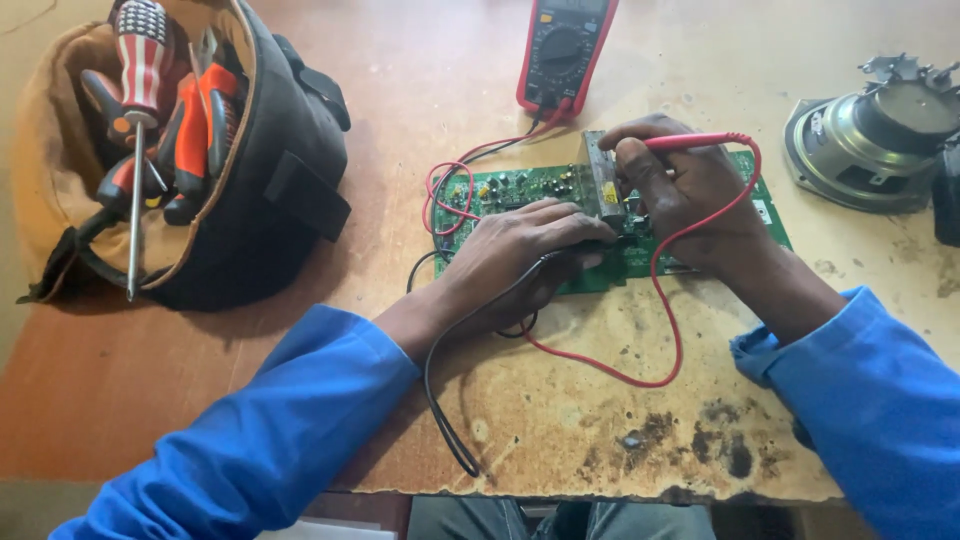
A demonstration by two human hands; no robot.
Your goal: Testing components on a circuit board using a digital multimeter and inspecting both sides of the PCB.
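A green circuit board [520, 187] lies flat on the worn wooden table [560, 420]. My left hand [520, 255] rests on its near edge and grips a black test probe, whose black lead [440, 400] trails back along my forearm. My right hand [680, 190] holds a red test probe [690, 141] like a pen, tip down on the board beside a grey metal part [603, 175]. Its red lead [665, 330] loops across the table. Both leads run to a red multimeter [562, 50] at the far edge.
A black and tan tool bag [200, 160] stands at the left, holding screwdrivers and red-handled pliers. A bare loudspeaker [875, 135] lies at the far right. The table's near edge is chipped and stained. Blue sleeves cover both my arms.
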